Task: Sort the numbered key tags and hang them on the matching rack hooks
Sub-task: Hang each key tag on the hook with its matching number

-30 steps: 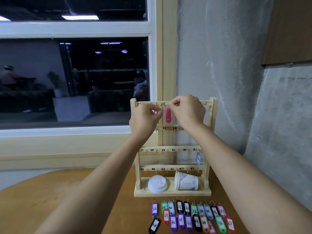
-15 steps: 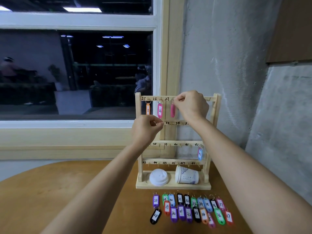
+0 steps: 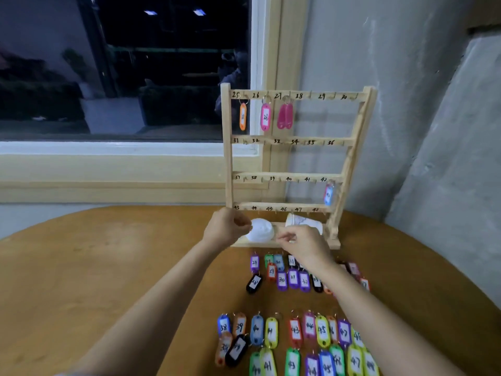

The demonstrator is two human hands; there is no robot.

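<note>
Left grip [image 3: 227, 226] curled, empty, by the rack [image 3: 349, 169] base; right grip [image 3: 305, 246] hovers over the far key tags [image 3: 282, 279], blurred, hold unclear.

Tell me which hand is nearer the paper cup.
Right. The right hand is just in front of the paper cup; the left hand is further left, past the white lid.

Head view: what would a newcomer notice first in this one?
A wooden rack of numbered hooks stands at the table's far edge, nearly bare: an orange tag hangs at 25, a pink tag at 26, dark pink tags at 27, a blue tag under 42. Many coloured tags lie in rows on the table before it, with the left hand and right hand low by the rack's base.
</note>
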